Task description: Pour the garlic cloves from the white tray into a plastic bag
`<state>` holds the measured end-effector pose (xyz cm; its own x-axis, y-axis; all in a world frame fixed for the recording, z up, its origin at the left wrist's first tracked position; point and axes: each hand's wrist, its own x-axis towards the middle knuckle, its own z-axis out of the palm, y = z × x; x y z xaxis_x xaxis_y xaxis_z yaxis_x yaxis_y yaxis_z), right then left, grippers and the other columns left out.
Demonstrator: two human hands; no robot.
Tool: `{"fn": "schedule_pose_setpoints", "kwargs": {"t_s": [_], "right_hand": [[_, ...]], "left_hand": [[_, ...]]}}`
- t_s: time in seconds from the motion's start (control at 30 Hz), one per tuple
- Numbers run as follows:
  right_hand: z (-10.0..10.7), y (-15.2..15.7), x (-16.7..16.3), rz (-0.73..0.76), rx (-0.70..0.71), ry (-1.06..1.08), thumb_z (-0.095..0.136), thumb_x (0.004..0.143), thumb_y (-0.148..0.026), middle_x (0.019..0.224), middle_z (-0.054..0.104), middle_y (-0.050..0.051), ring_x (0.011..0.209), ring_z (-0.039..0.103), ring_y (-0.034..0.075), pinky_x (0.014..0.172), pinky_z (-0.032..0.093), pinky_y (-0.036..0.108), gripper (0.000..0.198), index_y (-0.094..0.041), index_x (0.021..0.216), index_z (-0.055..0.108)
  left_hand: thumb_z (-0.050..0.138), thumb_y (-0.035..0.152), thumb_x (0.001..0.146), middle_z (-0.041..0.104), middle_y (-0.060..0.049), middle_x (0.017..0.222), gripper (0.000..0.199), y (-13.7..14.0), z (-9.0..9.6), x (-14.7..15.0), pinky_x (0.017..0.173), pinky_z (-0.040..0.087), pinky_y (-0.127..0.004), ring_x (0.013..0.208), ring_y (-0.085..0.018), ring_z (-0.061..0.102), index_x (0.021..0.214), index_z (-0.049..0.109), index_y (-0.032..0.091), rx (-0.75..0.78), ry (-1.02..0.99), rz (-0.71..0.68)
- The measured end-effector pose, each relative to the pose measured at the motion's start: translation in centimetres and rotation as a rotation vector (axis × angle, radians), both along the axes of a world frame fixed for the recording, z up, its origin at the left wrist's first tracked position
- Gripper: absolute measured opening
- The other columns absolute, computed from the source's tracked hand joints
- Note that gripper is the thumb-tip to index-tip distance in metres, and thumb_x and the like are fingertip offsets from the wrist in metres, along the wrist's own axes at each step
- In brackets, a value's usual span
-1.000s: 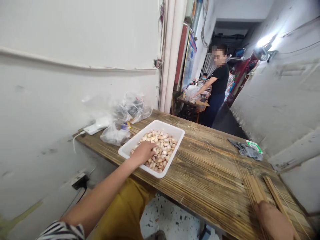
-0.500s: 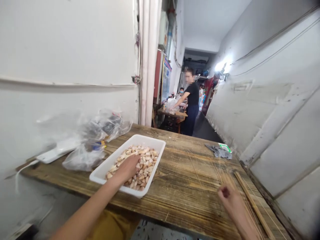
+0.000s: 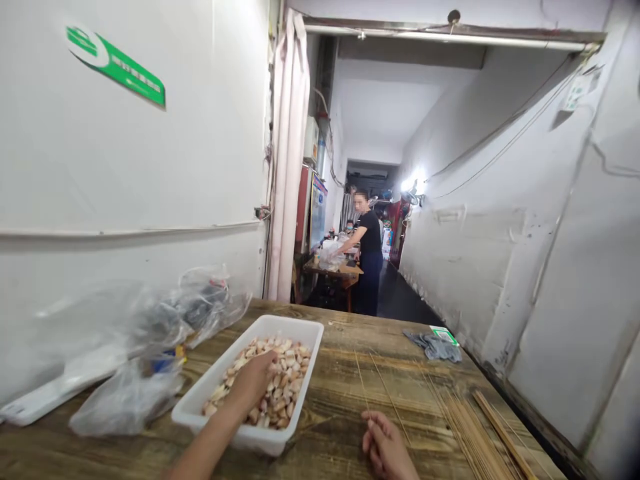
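Plastic bags (image 3: 150, 360) lie at the left of the wooden table (image 3: 340, 407). Next comes the white tray (image 3: 280, 327), where the left hand (image 3: 253, 381) digs into the garlic cloves (image 3: 287, 383); I cannot tell if its fingers are grabbing. The right hand (image 3: 387, 448) rests loosely curled beside thin bamboo sticks (image 3: 465, 427).

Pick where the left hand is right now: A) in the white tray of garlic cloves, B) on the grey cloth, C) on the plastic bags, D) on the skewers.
A: the left hand reaches into the white tray and rests on the garlic cloves, well away from the cloth, bags and skewers.
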<state>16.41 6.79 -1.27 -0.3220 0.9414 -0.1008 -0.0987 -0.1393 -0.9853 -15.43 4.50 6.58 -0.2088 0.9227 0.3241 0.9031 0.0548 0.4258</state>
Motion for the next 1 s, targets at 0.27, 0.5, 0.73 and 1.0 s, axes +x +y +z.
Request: {"fn": "schedule_pose_setpoints", "kwargs": {"t_s": [0.27,0.5,0.73,1.0], "right_hand": [[0.1,-1.0,0.2,-0.01,-0.009,-0.006,0.06,0.059,-0.067,0.047,0.051,-0.007,0.027,0.024,0.001,0.029,0.011,0.015,0.06,-0.016,0.089,0.049],[7.0,0.8,-3.3,-0.052,0.132,0.121,0.067,0.065,-0.055,0.051,0.039,-0.01,0.035,0.024,0.0,0.033,0.015,0.015,0.044,-0.016,0.076,0.05],[7.7,3.7,-3.2,-0.099,0.25,0.206,0.067,0.068,-0.052,0.056,0.049,-0.006,0.044,0.038,0.004,0.04,0.027,0.016,0.042,-0.014,0.082,0.057],[6.6,3.8,-1.9,-0.097,0.264,0.136,0.067,0.064,-0.052,0.052,0.052,-0.004,0.048,0.046,0.008,0.048,0.038,0.021,0.04,-0.015,0.069,0.053]], "left_hand": [[0.039,0.027,0.084,0.067,-0.008,0.107,0.029,-0.5,-0.2,-0.2,0.094,0.041,-0.033,0.104,-0.022,0.059,0.092,0.066,0.019,0.057,-0.025,-0.131],[0.041,0.029,0.082,0.066,-0.009,0.111,0.039,1.3,4.4,6.1,0.095,0.043,-0.031,0.104,-0.02,0.061,0.111,0.063,0.014,0.061,-0.198,-0.212],[0.037,0.016,0.082,0.06,-0.013,0.122,0.043,3.9,2.7,17.5,0.1,0.04,-0.034,0.113,-0.02,0.055,0.12,0.056,0.012,0.045,-0.243,-0.419],[0.038,0.032,0.087,0.064,-0.012,0.112,0.039,2.5,1.2,17.3,0.076,0.054,-0.032,0.088,-0.019,0.065,0.119,0.052,0.015,-0.187,-0.614,-0.606]]}}
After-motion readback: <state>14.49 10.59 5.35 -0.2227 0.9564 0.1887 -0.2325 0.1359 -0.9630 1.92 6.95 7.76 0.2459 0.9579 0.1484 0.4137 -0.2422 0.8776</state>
